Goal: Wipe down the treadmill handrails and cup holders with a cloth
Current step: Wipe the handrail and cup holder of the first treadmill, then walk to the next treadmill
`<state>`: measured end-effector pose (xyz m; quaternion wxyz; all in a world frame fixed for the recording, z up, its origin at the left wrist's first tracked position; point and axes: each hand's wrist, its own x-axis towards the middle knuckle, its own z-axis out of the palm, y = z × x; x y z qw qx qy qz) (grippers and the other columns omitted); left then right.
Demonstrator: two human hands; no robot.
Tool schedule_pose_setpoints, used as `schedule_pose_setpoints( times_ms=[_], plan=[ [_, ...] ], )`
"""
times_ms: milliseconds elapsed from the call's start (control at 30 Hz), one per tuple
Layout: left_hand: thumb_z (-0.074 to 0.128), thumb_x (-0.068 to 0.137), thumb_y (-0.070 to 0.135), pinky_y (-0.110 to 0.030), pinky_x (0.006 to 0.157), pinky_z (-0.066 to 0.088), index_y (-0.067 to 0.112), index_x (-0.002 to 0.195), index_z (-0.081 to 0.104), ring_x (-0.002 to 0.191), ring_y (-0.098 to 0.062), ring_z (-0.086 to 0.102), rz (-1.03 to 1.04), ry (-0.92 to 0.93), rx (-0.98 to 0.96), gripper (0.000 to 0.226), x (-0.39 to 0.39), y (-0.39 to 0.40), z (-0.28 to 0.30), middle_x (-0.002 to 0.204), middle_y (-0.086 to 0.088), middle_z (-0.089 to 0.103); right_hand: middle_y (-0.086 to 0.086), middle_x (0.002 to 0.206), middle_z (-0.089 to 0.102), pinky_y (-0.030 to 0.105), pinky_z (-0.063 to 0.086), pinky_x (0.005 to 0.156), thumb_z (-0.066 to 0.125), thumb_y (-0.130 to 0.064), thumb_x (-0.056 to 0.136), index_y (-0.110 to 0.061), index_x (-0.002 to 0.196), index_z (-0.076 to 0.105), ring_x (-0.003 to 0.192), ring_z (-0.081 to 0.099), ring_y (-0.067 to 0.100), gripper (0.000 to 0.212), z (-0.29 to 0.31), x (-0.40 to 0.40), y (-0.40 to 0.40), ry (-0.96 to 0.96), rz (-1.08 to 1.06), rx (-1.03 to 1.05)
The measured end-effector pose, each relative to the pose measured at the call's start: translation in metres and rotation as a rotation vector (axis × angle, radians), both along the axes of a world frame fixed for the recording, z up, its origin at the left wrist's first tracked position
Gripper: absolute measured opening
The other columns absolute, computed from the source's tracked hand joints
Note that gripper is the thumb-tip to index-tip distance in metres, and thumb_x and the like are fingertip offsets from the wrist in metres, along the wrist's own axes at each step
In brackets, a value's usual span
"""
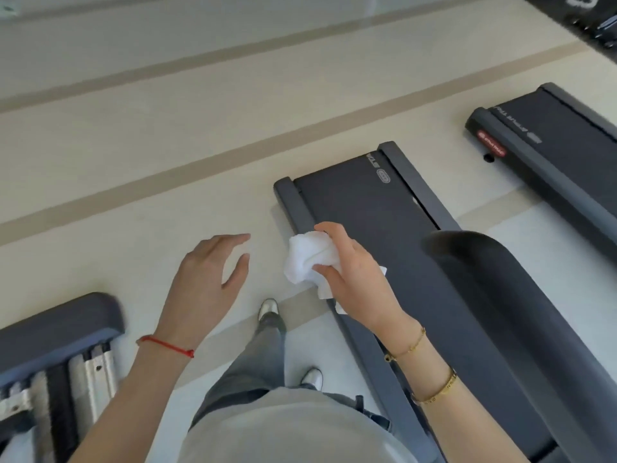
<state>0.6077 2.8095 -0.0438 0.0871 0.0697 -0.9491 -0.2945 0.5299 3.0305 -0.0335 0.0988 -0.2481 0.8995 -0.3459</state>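
Note:
My right hand grips a bunched white cloth in the air above the left side rail of a dark treadmill deck. A thick black padded handrail of that treadmill runs from the middle right down to the lower right, a little to the right of the cloth and not touched by it. My left hand hovers over the floor to the left, fingers relaxed and spread, holding nothing. No cup holder is in view.
A second treadmill deck lies at the right, and the end of another machine is at the lower left. My legs and light shoes stand on the pale floor between the machines.

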Motion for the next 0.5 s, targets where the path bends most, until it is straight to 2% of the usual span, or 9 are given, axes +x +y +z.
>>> schedule_pose_setpoints(
  times_ms=[167, 300, 500],
  plan=[
    [0.061, 0.095, 0.015, -0.043, 0.097, 0.051, 0.013, 0.125, 0.064, 0.11, -0.023, 0.062, 0.091, -0.026, 0.017, 0.031, -0.024, -0.041, -0.01, 0.12, -0.002, 0.068, 0.004, 0.103, 0.061, 0.031, 0.043, 0.081, 0.063, -0.019, 0.092, -0.024, 0.131, 0.041, 0.093, 0.053, 0.021, 0.045, -0.015, -0.042, -0.043, -0.041, 0.038, 0.003],
    [0.061, 0.094, 0.014, -0.038, 0.097, 0.049, 0.013, 0.124, 0.065, 0.109, -0.022, 0.062, 0.151, -0.03, 0.02, 0.03, -0.065, -0.091, -0.005, 0.119, -0.001, 0.068, 0.004, 0.105, 0.06, 0.035, 0.046, 0.082, 0.063, -0.019, 0.093, -0.024, 0.131, 0.041, 0.095, 0.054, 0.023, 0.045, -0.018, -0.089, -0.091, -0.061, 0.042, 0.003],
    [0.06, 0.095, 0.015, -0.034, 0.098, 0.046, 0.014, 0.125, 0.065, 0.111, -0.021, 0.061, 0.165, -0.043, -0.016, 0.03, -0.138, -0.188, 0.007, 0.119, 0.0, 0.067, 0.0, 0.112, 0.059, 0.033, 0.047, 0.08, 0.063, -0.019, 0.093, -0.021, 0.131, 0.043, 0.098, 0.055, 0.019, 0.043, -0.018, -0.161, -0.181, -0.063, 0.018, -0.048]
  ],
)
